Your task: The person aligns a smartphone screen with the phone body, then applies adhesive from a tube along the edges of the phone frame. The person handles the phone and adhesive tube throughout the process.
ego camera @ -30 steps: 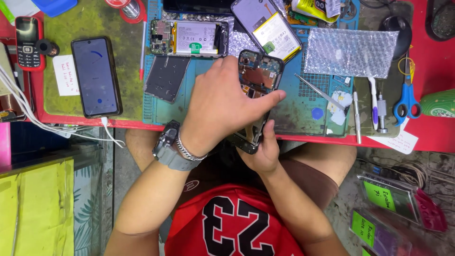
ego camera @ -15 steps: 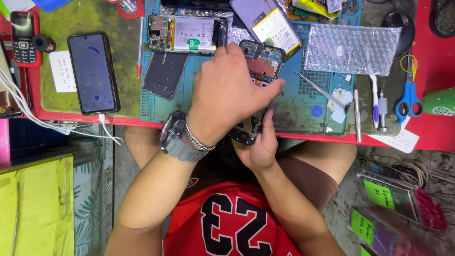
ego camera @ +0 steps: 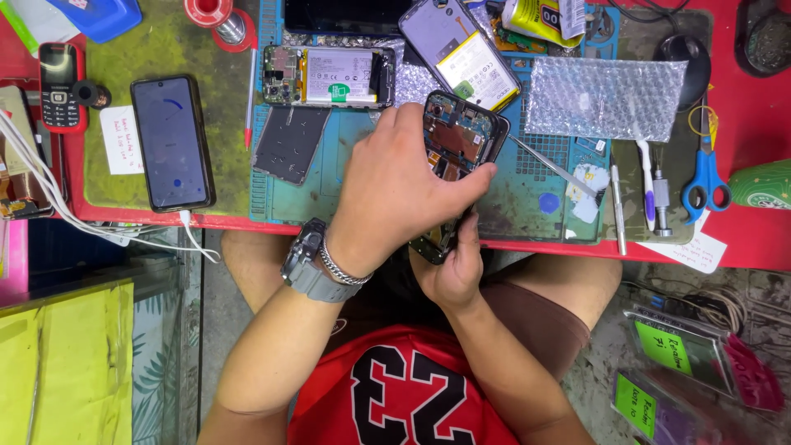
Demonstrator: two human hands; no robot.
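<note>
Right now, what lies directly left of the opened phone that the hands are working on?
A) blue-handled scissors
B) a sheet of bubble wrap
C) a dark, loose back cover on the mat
C: the dark back cover lies on the mat left of the opened phone under the left hand.

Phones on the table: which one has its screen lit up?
The whole black phone on the green mat, plugged into a white cable; the others lie opened up.

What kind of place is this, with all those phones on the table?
Probably a phone repair bench. Both hands, the left hand and the right hand, hold an opened phone. Another opened phone shows its battery, and tweezers and scissors lie on the work mat.
</note>
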